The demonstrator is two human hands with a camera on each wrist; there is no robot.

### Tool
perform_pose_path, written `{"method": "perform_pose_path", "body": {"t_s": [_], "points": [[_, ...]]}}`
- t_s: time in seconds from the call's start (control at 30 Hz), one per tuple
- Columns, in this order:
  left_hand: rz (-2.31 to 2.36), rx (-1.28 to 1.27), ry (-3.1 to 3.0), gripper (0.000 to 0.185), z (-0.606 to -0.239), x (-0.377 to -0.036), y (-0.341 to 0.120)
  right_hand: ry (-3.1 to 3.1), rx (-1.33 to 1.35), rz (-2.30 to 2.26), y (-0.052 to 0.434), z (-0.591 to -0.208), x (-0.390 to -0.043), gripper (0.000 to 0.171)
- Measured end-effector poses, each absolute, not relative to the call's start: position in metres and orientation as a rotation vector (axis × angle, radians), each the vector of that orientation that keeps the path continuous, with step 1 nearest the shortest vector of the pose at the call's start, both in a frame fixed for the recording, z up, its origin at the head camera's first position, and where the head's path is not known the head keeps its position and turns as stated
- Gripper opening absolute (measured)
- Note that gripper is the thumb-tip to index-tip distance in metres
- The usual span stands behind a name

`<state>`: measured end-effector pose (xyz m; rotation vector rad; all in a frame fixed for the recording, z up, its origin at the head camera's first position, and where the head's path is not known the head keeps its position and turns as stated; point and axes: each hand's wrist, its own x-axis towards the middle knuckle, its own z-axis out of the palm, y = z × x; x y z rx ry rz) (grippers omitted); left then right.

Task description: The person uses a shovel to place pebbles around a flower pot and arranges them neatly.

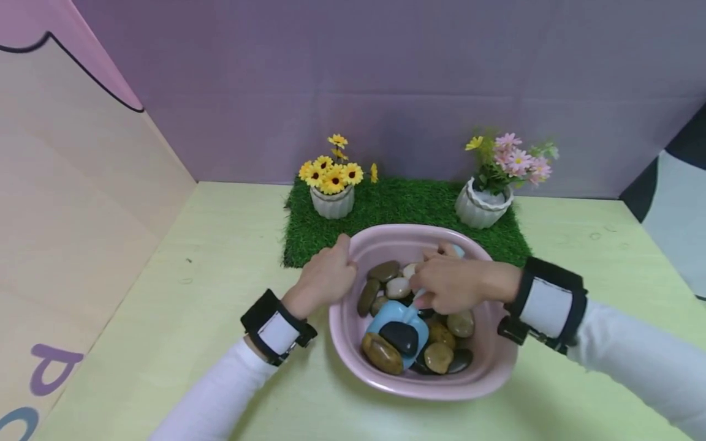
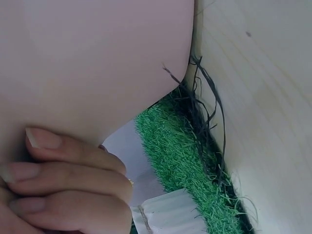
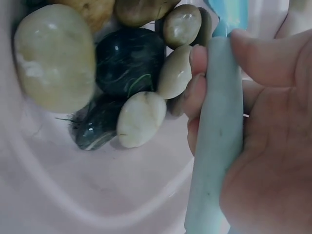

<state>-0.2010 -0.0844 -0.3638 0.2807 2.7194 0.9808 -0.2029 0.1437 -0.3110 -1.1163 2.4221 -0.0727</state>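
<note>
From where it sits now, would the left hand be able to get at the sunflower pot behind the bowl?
Probably yes. The left hand grips the pink bowl's rim, and the sunflower pot stands just beyond on the grass mat, with nothing between them. It would have to release the bowl first.

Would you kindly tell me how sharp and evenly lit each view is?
Head view: even soft light, wide-angle bending at the edges. Left wrist view: the pink plastic basin fills the frame, blurred. Right wrist view: glare spots on the glossy polished pebbles, the pale blue scoop handle soft.
</note>
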Motion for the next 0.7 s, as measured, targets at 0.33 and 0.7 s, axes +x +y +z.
{"method": "perform_pose_path", "body": {"t_s": [0.33, 0.7], "points": [[0.982, 0.294, 2.721, 0.036, -0.364, -0.202, -0.084, 2.347, -1.107, -0.143, 0.154, -0.31, -0.204, 0.016], [0.966, 0.29, 2.741, 0.033, -0.365, -0.202, -0.085, 2.323, -1.023, -0.23, 0.167, -0.303, -0.205, 0.019]]}}
